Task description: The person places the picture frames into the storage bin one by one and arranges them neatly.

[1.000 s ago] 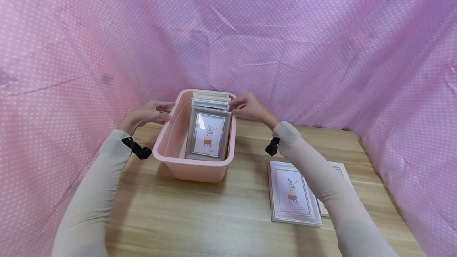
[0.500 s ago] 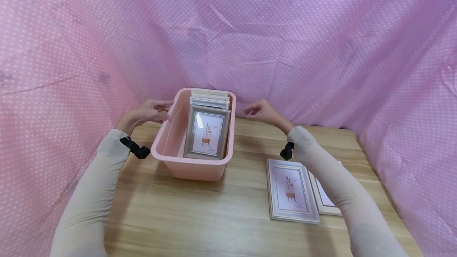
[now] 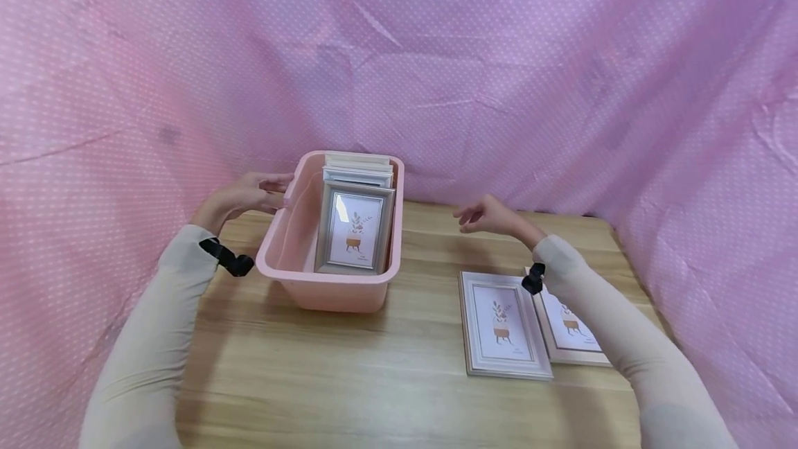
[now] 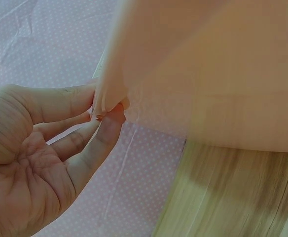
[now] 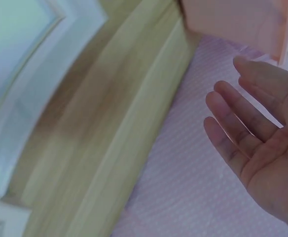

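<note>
A pink plastic bin (image 3: 337, 294) stands on the wooden table, left of the middle in the head view. My left hand (image 3: 243, 196) pinches its left rim between thumb and fingers, as the left wrist view (image 4: 50, 143) also shows. Inside the bin lean several picture frames: a silver-beige frame (image 3: 354, 231) with a potted-plant print is frontmost, and white frames (image 3: 357, 163) stand behind it. To the right of the bin, my right hand (image 3: 489, 217) hovers above the table. It holds nothing, and its fingers are loosely bent in the right wrist view (image 5: 262, 133).
Two more picture frames lie flat at the right: a whitish frame (image 3: 501, 328) and beside it a cream frame (image 3: 570, 328), partly covered by my right sleeve. A pink dotted cloth (image 3: 424, 75) hangs round the back and sides of the table (image 3: 399, 380).
My right hand has left the frames at the bin's right side and moved right, towards the two flat frames. My left hand keeps its hold on the rim.
</note>
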Tool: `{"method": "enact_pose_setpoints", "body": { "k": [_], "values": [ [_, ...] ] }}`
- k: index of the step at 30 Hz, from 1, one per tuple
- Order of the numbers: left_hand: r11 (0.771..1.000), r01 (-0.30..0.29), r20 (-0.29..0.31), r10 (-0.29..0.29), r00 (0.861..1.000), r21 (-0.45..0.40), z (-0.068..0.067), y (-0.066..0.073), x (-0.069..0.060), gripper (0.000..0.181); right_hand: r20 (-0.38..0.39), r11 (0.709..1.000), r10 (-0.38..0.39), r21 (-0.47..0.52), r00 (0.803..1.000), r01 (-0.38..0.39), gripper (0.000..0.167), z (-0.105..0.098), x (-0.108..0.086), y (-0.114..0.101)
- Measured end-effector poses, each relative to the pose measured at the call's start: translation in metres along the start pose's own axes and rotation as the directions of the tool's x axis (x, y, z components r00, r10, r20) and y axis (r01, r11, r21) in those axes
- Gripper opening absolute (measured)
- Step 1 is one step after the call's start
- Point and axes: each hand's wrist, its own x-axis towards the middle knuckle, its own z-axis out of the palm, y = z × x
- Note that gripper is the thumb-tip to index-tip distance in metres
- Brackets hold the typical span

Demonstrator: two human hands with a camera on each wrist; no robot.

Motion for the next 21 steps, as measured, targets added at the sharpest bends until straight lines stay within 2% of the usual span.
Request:
{"method": "enact_pose_setpoints", "body": {
  "k": [3, 5, 10, 14, 21],
  "values": [
    [1.0, -0.002, 0.003, 0.002, 1.0, -0.004, 0.0, 0.001, -0.001, 0.074, 0.033, 0.999, 0.046, -0.018, 0.998, -0.045, 0.032, -0.001, -0.014, 0.009],
    [1.0, -0.001, 0.001, 0.001, 1.0, -0.005, -0.001, 0.001, -0.002, 0.074, 0.053, 0.998, 0.051, -0.048, 0.997, -0.048, 0.032, -0.003, -0.024, 0.016],
    [1.0, 0.001, -0.008, -0.001, 1.0, -0.005, -0.002, 0.0, -0.003, 0.074, 0.119, 0.996, 0.008, -0.09, 0.993, 0.002, 0.03, -0.006, -0.047, 0.031],
    [1.0, 0.005, -0.01, -0.005, 1.0, -0.002, -0.003, 0.0, -0.002, 0.074, 0.148, 0.997, -0.019, -0.07, 0.989, 0.029, 0.029, -0.004, -0.062, 0.043],
    [1.0, 0.017, -0.02, -0.017, 1.0, 0.006, -0.001, 0.002, -0.002, 0.073, 0.168, 0.998, 0.067, -0.018, 0.984, -0.065, 0.035, 0.003, -0.082, 0.06]
  ]
}}
